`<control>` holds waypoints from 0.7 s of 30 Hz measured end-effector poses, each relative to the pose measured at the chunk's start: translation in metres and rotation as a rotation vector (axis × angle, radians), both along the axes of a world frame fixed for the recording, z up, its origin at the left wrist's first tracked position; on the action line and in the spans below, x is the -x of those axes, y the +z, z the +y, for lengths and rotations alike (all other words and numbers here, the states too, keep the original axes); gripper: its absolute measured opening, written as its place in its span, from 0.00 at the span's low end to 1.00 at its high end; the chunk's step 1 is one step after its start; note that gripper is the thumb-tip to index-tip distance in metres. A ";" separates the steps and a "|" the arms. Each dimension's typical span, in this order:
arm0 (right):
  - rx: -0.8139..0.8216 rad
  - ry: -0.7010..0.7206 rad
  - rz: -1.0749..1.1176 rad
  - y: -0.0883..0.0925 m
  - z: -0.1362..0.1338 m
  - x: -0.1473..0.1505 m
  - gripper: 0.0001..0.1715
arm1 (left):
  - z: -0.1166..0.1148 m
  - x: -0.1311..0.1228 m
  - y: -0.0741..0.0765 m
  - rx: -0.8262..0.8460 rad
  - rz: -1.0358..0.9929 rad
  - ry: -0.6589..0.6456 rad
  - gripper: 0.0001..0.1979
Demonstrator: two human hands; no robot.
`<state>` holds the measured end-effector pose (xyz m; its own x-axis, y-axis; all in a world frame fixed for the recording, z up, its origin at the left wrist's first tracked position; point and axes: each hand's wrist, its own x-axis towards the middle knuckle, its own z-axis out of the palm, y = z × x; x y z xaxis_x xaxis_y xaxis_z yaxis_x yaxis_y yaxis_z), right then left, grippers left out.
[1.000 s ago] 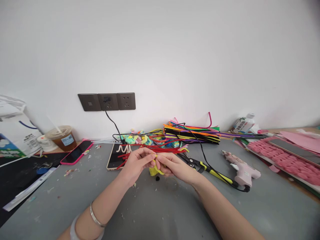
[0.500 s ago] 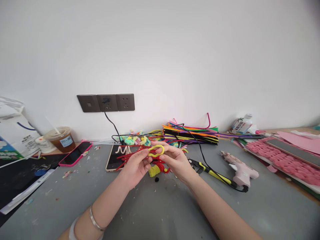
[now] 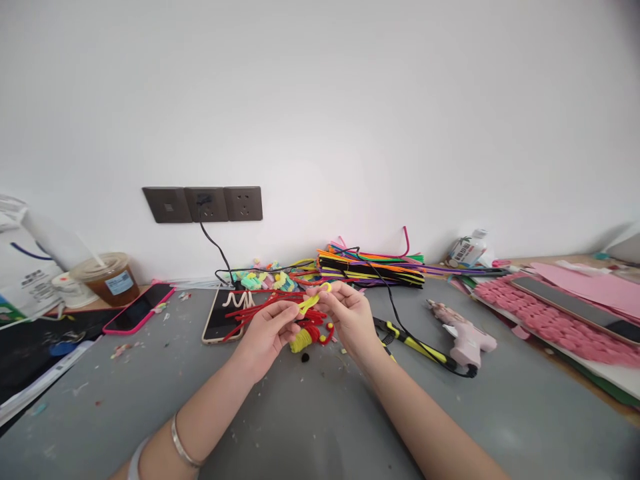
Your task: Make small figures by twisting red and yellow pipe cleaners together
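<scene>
Between my hands is a bent yellow pipe cleaner [image 3: 309, 305], raised above the grey table. My left hand [image 3: 267, 333] pinches its left end with thumb and forefinger. At its looped right end, my right hand [image 3: 349, 317] has the fingertips closed on it. Just below lie a coiled yellow and red pipe cleaner piece [image 3: 302, 339] and a small black pompom [image 3: 305, 358]. Red pipe cleaners [image 3: 245, 313] and a white zigzag one [image 3: 240, 300] rest on a phone [image 3: 216, 327] behind my left hand.
Bundled coloured pipe cleaners [image 3: 373, 267] lie against the wall. Yellow-black pliers [image 3: 425, 350] and a pink glue gun [image 3: 467, 340] with a black cord are on the right, near a pink knitted-looking mat [image 3: 500, 307]. A drink cup [image 3: 113, 283] and pink-cased phone [image 3: 140, 310] stand left.
The open yellow loop is now narrowed, its two strands drawn close together, with a small loop at my right fingers. My right hand has turned, and the view has shifted slightly right.
</scene>
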<state>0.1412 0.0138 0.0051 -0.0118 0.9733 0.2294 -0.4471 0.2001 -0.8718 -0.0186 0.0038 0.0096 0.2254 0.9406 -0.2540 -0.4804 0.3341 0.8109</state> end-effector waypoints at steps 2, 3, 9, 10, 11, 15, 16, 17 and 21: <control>0.016 0.011 0.000 0.002 -0.001 0.000 0.14 | 0.001 0.002 0.000 0.006 0.003 -0.015 0.15; 0.024 0.011 0.010 0.004 -0.001 0.000 0.15 | 0.001 0.002 0.001 0.007 0.000 -0.021 0.15; 0.066 -0.002 0.070 0.008 -0.001 0.001 0.19 | 0.001 0.003 0.000 0.028 -0.004 -0.016 0.08; 0.068 -0.002 0.065 0.008 -0.001 0.000 0.20 | 0.001 0.003 0.000 0.030 -0.002 0.002 0.07; 0.066 -0.003 0.056 0.008 -0.001 0.000 0.19 | 0.001 0.003 -0.001 0.029 -0.002 0.022 0.06; 0.047 -0.030 0.006 0.006 0.000 -0.002 0.15 | 0.003 0.002 -0.001 0.032 -0.026 0.081 0.05; 0.043 -0.038 0.000 0.005 0.000 -0.003 0.14 | 0.003 0.003 0.000 0.034 -0.031 0.089 0.05; 0.041 -0.042 -0.004 0.004 0.000 -0.003 0.15 | 0.004 0.003 0.000 0.032 -0.033 0.093 0.05; 0.038 -0.032 -0.017 0.003 0.000 -0.004 0.14 | 0.004 0.004 0.000 -0.016 -0.010 0.089 0.07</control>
<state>0.1454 0.0138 0.0085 0.0156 0.9812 0.1925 -0.4259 0.1807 -0.8865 -0.0226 0.0082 0.0095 0.1434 0.9609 -0.2370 -0.5160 0.2769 0.8106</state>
